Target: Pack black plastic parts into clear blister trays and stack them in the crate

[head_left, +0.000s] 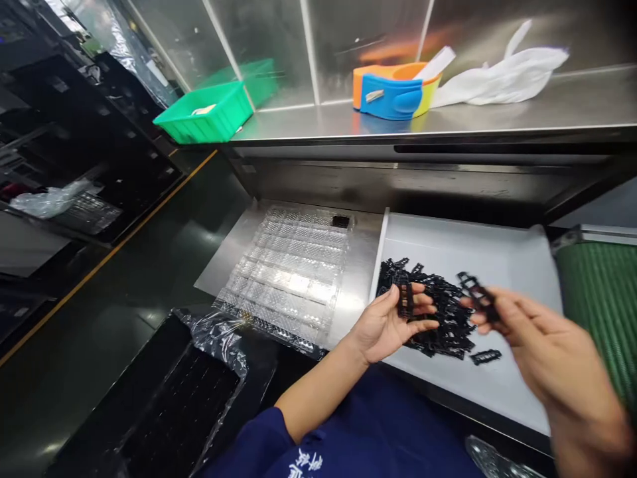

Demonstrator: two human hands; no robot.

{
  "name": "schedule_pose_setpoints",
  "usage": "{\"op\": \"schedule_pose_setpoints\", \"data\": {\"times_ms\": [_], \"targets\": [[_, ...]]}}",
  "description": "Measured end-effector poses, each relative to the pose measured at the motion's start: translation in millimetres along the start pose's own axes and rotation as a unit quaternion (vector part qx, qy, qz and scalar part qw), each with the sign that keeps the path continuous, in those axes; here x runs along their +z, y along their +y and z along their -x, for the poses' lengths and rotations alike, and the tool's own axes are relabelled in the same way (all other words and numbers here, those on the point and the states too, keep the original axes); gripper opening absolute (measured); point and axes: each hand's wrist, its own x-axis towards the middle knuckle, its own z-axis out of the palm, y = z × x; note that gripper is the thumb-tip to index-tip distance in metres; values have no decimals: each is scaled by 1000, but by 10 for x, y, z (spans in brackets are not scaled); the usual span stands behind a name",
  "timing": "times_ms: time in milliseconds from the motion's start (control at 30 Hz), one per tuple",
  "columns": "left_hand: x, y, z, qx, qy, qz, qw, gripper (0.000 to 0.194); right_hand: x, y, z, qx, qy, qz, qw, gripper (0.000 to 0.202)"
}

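Over a white tray (517,259), my left hand (385,325) holds one or more small black slotted plastic parts (405,300) upright between thumb and fingers. My right hand (532,332), slightly blurred, pinches another black slotted part (476,295) by its lower end, apart from the left hand. Beneath both hands lies a heap of similar black parts (442,325) in the tray. One loose part (486,357) rests beside the heap. To the left is a clear plastic tray with compartments (293,265), with a black piece (341,222) in its far right corner.
A green ribbed conveyor belt (597,292) runs at the right. On the steel shelf (308,119) stand a green bin (209,116), an orange and blue holder (393,93) and a white plastic bag (507,76). A black tray in clear film (184,405) is at lower left.
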Motion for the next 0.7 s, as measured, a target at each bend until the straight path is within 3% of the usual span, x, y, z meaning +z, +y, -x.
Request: {"op": "schedule_pose_setpoints", "data": {"times_ms": [67, 133, 267, 400, 567, 633, 700], "targets": [[-51, 38, 96, 55, 9, -23, 998, 31, 417, -147, 300, 20, -59, -141, 988, 45], [-116, 88, 184, 89, 15, -59, 994, 40, 756, -252, 479, 33, -67, -215, 974, 39], [-260, 234, 315, 144, 36, -140, 979, 51, 1115, -308, 583, 8, -26, -179, 983, 33], [-340, 397, 391, 159, 26, -218, 963, 48, 1244, -267, 626, -84, 9, -49, 995, 29], [-382, 550, 411, 54, 27, -237, 970, 52, 1213, -256, 638, -226, 65, 95, 967, 18], [-407, 585, 389, 13, 17, -238, 971, 54, 1097, -260, 607, -298, 34, 149, 942, 36], [-426, 594, 357, -37, -15, -255, 966, 55, 946, -254, 563, -345, -61, 190, 917, 67]]}}
